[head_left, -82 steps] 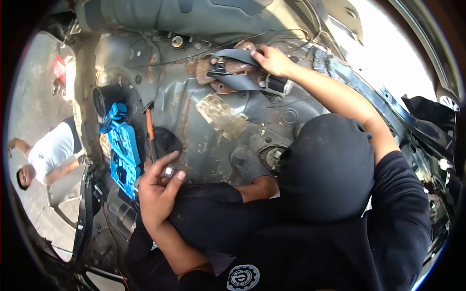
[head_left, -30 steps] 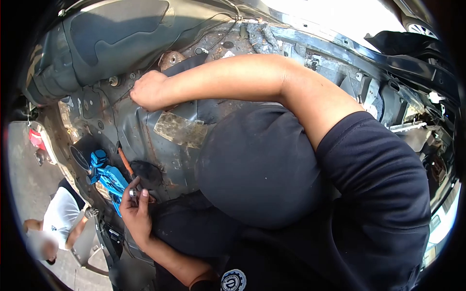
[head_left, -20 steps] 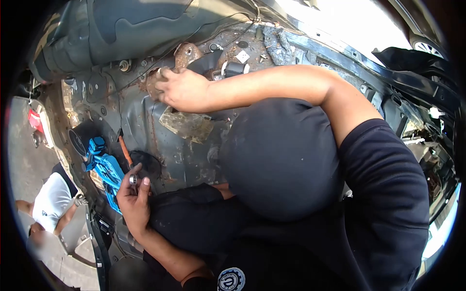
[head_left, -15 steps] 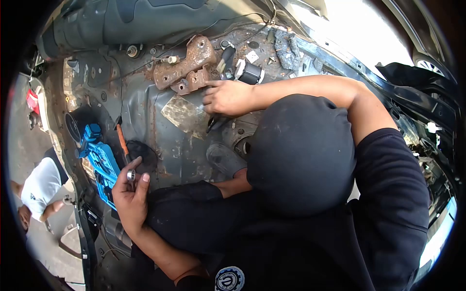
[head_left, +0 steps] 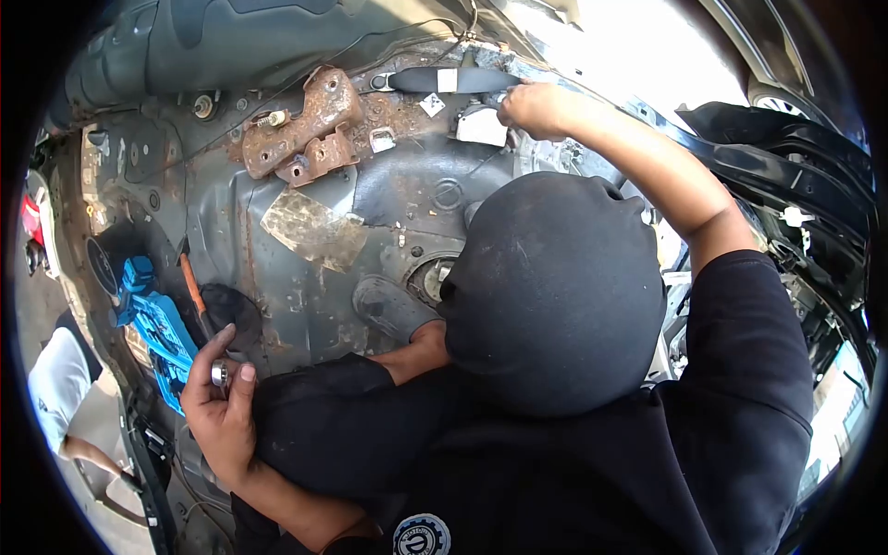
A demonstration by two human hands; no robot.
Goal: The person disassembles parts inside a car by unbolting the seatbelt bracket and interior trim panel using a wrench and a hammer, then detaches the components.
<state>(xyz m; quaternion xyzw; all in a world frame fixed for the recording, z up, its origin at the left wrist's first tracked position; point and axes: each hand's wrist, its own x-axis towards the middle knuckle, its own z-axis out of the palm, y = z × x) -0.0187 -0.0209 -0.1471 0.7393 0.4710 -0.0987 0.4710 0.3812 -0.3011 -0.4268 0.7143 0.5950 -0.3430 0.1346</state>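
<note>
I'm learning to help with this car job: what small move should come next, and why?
Probably move the right hand from the dark flat strap with white label toward the rusty brown metal bracket: the strap lies clear of it, its holes are exposed, and the left hand holds a shiny silver round metal piece.

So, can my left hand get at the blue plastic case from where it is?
Probably yes: your left hand is right beside the lower end of the blue plastic case, with nothing visible between, though the metal piece it holds could hamper gripping.
</note>
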